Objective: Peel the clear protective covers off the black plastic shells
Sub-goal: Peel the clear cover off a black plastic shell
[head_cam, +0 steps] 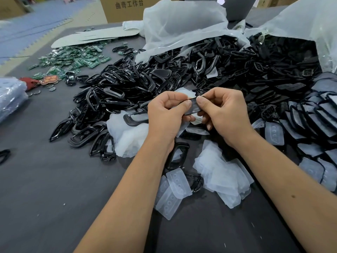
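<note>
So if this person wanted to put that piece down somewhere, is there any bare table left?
Yes. The grey table is bare at the near left, bordered by the left forearm and the black shell heap. A smaller bare strip lies between the forearms, below the clear covers. Beyond both hands and to the right, shells and bags crowd everything.

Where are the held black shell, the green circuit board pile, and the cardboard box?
black shell (191, 106): head view, on its face between both thumbs.
green circuit board pile (76, 59): head view, on the pile's middle.
cardboard box (125, 10): head view, on its printed front.
</note>
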Available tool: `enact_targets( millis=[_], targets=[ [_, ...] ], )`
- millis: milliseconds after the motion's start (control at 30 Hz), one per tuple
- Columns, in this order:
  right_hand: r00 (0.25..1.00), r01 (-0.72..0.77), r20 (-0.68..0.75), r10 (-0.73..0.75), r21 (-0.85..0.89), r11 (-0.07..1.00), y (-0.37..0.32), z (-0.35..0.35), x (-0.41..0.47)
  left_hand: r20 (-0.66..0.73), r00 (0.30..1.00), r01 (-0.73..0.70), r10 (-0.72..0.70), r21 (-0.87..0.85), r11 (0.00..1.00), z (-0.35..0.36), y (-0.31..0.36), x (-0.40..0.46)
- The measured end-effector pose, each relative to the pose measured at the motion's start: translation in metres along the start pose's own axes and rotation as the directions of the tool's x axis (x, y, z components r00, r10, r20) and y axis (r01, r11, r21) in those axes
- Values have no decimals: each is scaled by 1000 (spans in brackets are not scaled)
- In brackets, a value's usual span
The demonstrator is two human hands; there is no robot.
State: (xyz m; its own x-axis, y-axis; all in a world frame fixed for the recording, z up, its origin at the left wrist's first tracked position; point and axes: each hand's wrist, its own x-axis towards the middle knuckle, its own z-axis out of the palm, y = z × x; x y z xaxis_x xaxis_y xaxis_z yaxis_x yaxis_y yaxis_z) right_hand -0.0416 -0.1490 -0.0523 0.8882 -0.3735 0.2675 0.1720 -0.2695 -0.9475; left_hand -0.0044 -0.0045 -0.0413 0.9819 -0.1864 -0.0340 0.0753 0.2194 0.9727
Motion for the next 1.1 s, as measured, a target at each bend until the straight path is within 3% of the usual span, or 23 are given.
enact_targets(
  millis=[267,367,500,567,667,833,933,1100],
  targets=[
    [954,299,88,-288,-169,939,-12,2,-9,-45,998,45,-51,-122,991,-3,7,2],
    [925,374,146,-350,-208,904,-13,4,-10,-21,995,89,-96,-229,969,-7,11,5],
    [894,447,108,-435,-289,847,-12,4,-9,42,993,120,-113,-288,950,-7,15,3],
    [928,371,46,-370,-213,904,-13,3,-8,90,989,138,-115,-323,936,-6,16,2],
    [983,184,-10,-184,-36,982,-13,-1,-6,119,991,85,-59,-230,969,-4,12,0],
    [981,-134,175,81,316,939,-15,-9,-2,99,994,65,-51,-145,987,-3,10,0],
    [964,-191,244,105,361,913,-15,-9,0,84,996,55,-44,-137,989,-2,10,0],
    [974,-178,207,94,435,883,-12,0,-5,40,999,32,-27,-139,990,1,9,1]
  ],
)
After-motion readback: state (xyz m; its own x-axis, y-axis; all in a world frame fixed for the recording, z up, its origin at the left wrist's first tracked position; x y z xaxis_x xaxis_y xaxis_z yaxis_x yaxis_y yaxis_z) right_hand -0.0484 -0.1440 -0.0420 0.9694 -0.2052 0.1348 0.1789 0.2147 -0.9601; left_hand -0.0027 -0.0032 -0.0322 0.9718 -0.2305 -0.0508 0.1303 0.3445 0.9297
